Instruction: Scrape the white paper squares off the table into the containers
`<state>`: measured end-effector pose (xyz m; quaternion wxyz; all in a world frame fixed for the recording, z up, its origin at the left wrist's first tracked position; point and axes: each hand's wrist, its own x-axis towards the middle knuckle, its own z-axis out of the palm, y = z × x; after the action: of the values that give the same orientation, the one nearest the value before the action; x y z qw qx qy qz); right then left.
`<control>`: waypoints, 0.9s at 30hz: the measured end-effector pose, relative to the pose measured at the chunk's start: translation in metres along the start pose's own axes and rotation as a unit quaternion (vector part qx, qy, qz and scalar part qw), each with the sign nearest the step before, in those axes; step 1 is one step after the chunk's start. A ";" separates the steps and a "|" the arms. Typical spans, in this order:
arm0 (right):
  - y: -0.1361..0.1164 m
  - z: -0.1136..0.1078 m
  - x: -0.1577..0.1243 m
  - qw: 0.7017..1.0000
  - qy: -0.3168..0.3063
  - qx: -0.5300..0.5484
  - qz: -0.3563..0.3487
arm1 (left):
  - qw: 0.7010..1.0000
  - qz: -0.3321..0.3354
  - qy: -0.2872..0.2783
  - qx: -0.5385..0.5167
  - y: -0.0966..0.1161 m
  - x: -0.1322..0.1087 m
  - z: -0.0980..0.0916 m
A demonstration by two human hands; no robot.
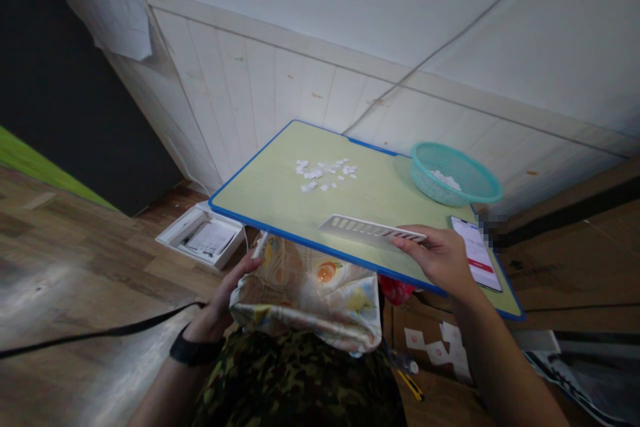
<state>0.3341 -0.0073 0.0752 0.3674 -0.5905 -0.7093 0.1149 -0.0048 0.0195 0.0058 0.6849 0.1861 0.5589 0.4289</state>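
Beside a white wall, the strip, likely light and stiff, is over the near part of the counter, the right hand clamped on its end, a sound hold, while the left hand grips a soft-looking, perhaps slippery cover.

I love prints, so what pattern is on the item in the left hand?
The item has a fruit print, including an orange; see head view.

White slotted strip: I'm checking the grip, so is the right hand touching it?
Touching. The head view shows the right hand pinching the white slotted strip at its right end.
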 end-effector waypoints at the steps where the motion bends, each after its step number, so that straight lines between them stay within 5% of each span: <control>1: 0.001 0.000 -0.001 1.000 0.002 -0.001 0.001 | 1.000 -0.001 0.000 -0.001 0.001 -0.001 0.001; 21: -0.009 -0.008 -0.015 1.000 -0.025 0.010 0.011 | 0.998 -0.019 -0.060 0.003 -0.006 0.006 -0.006; 27: 0.018 -0.009 0.001 0.996 0.084 -0.003 0.031 | 0.999 -0.019 -0.043 0.005 -0.005 0.007 -0.005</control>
<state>0.3529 -0.0036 0.0712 0.4204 -0.6205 -0.6578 0.0744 -0.0074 0.0211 -0.0034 0.7154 0.1975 0.5343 0.4047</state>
